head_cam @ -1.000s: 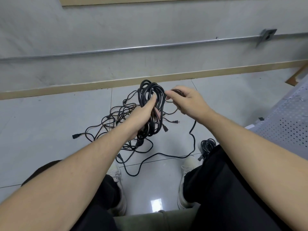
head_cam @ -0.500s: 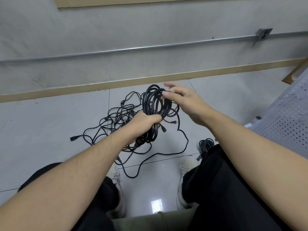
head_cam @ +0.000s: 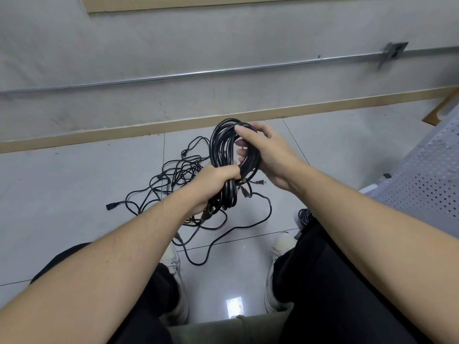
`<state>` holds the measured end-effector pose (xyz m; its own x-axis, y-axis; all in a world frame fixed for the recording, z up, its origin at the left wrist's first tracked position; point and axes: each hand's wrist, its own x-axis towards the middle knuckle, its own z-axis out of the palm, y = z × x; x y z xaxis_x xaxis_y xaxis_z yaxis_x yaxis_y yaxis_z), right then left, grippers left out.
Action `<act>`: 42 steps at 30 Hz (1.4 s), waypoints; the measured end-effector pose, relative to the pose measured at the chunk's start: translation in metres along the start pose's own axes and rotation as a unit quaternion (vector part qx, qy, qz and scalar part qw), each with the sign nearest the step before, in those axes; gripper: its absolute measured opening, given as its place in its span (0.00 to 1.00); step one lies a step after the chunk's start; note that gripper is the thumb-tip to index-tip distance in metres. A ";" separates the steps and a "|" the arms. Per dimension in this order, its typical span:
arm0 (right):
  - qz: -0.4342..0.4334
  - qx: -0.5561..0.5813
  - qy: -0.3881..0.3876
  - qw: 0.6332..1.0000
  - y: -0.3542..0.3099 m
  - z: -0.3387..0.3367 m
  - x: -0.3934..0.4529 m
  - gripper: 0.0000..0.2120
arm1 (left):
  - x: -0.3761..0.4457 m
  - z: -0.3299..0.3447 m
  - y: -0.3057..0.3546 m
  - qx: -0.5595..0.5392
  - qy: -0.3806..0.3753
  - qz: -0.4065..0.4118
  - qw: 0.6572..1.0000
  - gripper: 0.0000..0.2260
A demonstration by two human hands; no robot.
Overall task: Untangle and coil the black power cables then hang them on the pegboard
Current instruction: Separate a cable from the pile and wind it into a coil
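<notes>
The coiled bundle of black cable (head_cam: 223, 155) stood upright in the air between the person's knees, well above the floor, its loops stacked into a tall oval. The left hand (head_cam: 214, 182) had its fingers wrapped tight round the lower middle of the coil, clamping the strands together, with the bottom of the loops hanging out below the fist. The right hand (head_cam: 263, 152) was closed on the coil's upper right side, thumb over the top of the loops and fingertips curled in through the opening, so that both hands gripped the same bundle. A plug end (head_cam: 260, 182) stuck out to the right just under the right wrist.

From the bottom of the coil a loose strand ran down to the tiled floor (head_cam: 74, 194), where a tangle of more black cable (head_cam: 178, 172) lay spread out behind the left forearm, one connector (head_cam: 110, 206) at its far left end. A long slack loop (head_cam: 238, 227) curved across the tiles toward the white shoes (head_cam: 278, 252). A second, small coil (head_cam: 305, 216) rested on the floor just beside the right knee.

The person sat in black trousers (head_cam: 335, 281). A perforated grey panel (head_cam: 427, 180) lay at the right, and a metal conduit (head_cam: 198, 73) ran along the grey wall beyond.
</notes>
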<state>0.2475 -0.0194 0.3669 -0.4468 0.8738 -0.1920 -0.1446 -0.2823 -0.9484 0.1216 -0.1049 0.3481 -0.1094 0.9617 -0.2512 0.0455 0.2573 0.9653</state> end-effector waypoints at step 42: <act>-0.092 -0.572 -0.279 0.766 0.031 -0.020 0.006 0.12 | 0.019 -0.049 0.019 -0.132 -0.003 -0.134 0.982 0.09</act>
<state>0.2581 -0.0145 0.3313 -0.8654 0.4621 -0.1938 0.4755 0.6355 -0.6083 0.0723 -0.0866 0.3657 -0.0759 0.8641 -0.4976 -0.2435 0.4679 0.8496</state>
